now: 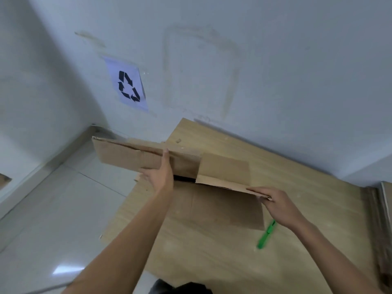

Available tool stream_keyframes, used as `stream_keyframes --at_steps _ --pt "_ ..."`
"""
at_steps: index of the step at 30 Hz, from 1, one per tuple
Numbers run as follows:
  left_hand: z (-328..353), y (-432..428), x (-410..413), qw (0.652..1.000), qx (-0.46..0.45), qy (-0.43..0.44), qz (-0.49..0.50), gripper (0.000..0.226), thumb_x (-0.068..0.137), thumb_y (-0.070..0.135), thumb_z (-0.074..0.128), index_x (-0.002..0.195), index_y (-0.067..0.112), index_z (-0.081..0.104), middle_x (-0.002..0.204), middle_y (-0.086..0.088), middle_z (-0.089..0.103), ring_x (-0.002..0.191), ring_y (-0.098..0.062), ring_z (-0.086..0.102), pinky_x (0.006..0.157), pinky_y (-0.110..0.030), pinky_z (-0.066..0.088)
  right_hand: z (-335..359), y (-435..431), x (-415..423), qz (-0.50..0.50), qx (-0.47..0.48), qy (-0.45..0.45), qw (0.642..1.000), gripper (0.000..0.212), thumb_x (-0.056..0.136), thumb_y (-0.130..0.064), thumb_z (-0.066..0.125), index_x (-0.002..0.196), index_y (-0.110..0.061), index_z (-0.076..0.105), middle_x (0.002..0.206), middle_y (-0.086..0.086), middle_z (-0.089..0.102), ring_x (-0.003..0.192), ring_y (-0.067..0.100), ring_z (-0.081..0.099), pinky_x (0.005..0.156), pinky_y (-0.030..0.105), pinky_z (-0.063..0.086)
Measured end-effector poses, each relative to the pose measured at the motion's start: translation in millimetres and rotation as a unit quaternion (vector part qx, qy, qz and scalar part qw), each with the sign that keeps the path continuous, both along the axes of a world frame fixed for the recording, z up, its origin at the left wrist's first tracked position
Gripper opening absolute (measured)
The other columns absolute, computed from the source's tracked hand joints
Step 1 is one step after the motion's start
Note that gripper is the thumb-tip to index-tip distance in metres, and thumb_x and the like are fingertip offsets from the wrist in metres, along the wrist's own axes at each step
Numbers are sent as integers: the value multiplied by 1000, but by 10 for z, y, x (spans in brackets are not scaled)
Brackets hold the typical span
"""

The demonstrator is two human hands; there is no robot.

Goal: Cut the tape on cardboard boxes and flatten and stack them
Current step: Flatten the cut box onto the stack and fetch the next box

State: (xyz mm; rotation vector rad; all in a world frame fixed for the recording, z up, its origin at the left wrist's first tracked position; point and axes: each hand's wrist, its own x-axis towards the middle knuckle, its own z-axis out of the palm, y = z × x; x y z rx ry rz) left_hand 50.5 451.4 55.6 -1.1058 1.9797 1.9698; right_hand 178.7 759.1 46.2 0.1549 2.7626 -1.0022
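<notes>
The half-collapsed cardboard box [131, 155] hangs in the air over the far left corner of the desk [307, 179], one end jutting out past the edge above the floor [53, 198]. The left hand [160, 175] grips its middle, thumb up over the panel. The right hand [275, 202] pinches the edge of a loose flap, fingers [257, 190] laid along the top. That flap hold looks the weak spot: a hard pull could tear or fold the flap rather than flatten the box, and the overhanging end could swing down and slip from the left hand. A green cutter [266, 234] lies on the desk just beside the right wrist, and I cannot tell if its blade is out, so a lowered forearm might catch it. The desk is pale wood grain, set against a white wall bearing a recycling sign [129, 85]. More cardboard [379, 209] is stacked at the right edge, and the floor is glossy light tile.
</notes>
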Motion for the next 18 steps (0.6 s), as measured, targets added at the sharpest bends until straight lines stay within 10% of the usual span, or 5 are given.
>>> stream_keyframes --at_steps 6,12,18 --pt "-174 -133 49 995 3 -29 -96 134 62 91 63 162 26 3 166 -3 27 152 -30 26 123 -56 19 5 -147 86 -26 -7 9 1000 56 94 4 57 123 -44 66 130 -13 63 123 5 54 100 11 34" --pt "-23 -313 -250 985 74 -71 -137 140 62 89 66 162 15 3 166 -6 22 150 -32 27 120 -53 23 -40 -324 329 25 101 -22 994 84 86 4 61 130 -65 45 140 -27 48 120 9 48 104 30 37" --pt "-63 -490 -438 983 78 -63 -153 113 72 85 53 155 12 29 150 -14 45 135 -36 44 106 -50 34 -295 -781 890 97 192 -9 977 102 72 -13 67 153 -53 21 151 -12 41 97 13 43 84 23 48"
